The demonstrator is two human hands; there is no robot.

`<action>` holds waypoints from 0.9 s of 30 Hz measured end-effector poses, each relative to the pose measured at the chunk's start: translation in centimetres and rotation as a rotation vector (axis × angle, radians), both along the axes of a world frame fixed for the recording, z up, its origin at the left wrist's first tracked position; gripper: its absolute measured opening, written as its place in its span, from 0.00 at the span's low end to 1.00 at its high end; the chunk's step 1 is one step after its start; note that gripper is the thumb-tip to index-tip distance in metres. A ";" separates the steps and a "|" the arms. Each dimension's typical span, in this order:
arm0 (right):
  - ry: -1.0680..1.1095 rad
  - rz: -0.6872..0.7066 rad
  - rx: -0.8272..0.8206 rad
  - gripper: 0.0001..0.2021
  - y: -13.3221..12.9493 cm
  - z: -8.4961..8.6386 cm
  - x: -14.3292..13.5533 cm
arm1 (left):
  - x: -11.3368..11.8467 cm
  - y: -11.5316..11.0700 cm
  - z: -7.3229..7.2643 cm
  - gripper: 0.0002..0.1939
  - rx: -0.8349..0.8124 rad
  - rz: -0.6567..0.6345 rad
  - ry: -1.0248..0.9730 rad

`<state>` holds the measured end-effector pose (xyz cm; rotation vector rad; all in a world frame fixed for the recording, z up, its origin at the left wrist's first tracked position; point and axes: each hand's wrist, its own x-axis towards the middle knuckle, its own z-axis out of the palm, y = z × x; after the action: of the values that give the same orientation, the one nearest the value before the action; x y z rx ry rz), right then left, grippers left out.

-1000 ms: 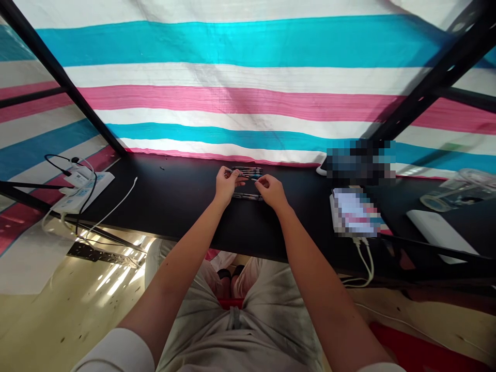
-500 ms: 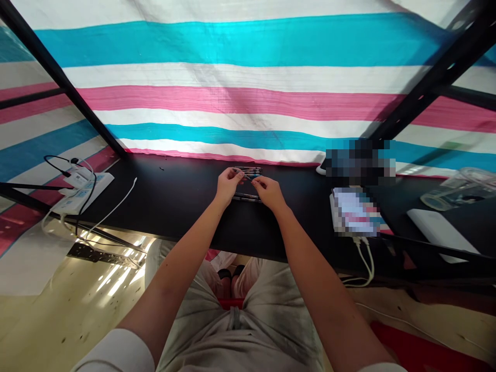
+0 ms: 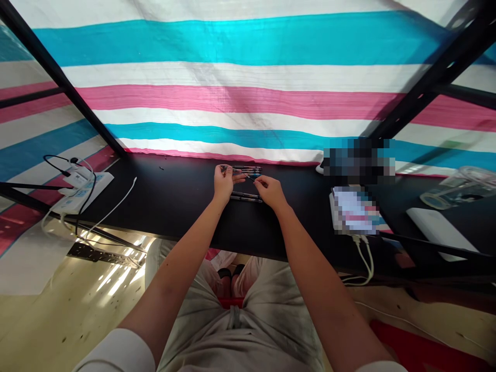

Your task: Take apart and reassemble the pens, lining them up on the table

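My right hand (image 3: 271, 190) pinches a thin pen-like stick (image 3: 251, 177) that slants up and left toward my other hand. My left hand (image 3: 223, 182) is turned partly palm up, with its thumb bent in and some fingers stretched to the right. A small greyish piece seems to sit at its thumb and index finger, too small to make out. Behind both hands, several slim pens (image 3: 253, 169) lie side by side on the black table (image 3: 174, 201). More dark pens (image 3: 246, 197) lie in a row closer to me, between my wrists.
On the left sits a white power strip (image 3: 87, 191) with plugs and a loose white cable (image 3: 118, 206). To the right are a blurred phone (image 3: 354, 209) with cables, a white box-like item (image 3: 437, 232) and a clear plastic jar (image 3: 457, 188). Striped sheeting (image 3: 240, 98) hangs behind.
My left hand has moved slightly left and turned, its fingers opening out from the stick. My right hand keeps its pinch and has barely moved.
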<state>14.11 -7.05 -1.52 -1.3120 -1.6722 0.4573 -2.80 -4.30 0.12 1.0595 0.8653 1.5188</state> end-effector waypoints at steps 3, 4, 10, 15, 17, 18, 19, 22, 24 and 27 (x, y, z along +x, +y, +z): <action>0.002 -0.002 -0.008 0.10 0.0 0.0 0.0 | 0.0 0.0 0.0 0.15 -0.004 -0.005 0.006; 0.001 -0.002 -0.010 0.10 0.0 0.0 0.0 | -0.1 0.1 0.0 0.15 -0.004 -0.007 0.004; -0.002 -0.004 -0.003 0.09 0.0 0.1 0.0 | -0.1 0.1 0.0 0.16 -0.011 -0.026 0.012; -0.011 -0.009 0.002 0.10 0.0 0.1 0.0 | -0.1 -0.1 0.0 0.18 -0.004 -0.032 0.014; -0.014 -0.009 0.002 0.10 0.0 0.1 0.0 | -0.1 -0.1 0.0 0.19 0.009 -0.039 0.014; -0.014 -0.008 0.004 0.10 0.0 0.1 0.0 | -0.1 -0.1 -0.1 0.19 0.017 -0.043 0.012; -0.016 -0.006 0.008 0.10 0.0 0.1 0.0 | -0.1 -0.1 -0.1 0.20 0.024 -0.049 0.011; -0.021 -0.002 0.024 0.10 0.0 0.1 0.0 | -0.1 -0.1 -0.3 0.20 0.028 -0.086 0.039; -0.016 0.003 0.038 0.09 0.0 0.0 -0.1 | 0.0 0.0 -0.4 0.20 0.032 -0.107 0.092; 0.026 0.018 0.044 0.09 0.2 -0.1 -0.2 | 0.1 0.1 -0.6 0.17 0.071 -0.085 0.211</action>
<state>13.89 -6.85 -1.63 -1.2554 -1.6651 0.4441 -2.75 -4.19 -0.48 1.3103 0.9037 1.3921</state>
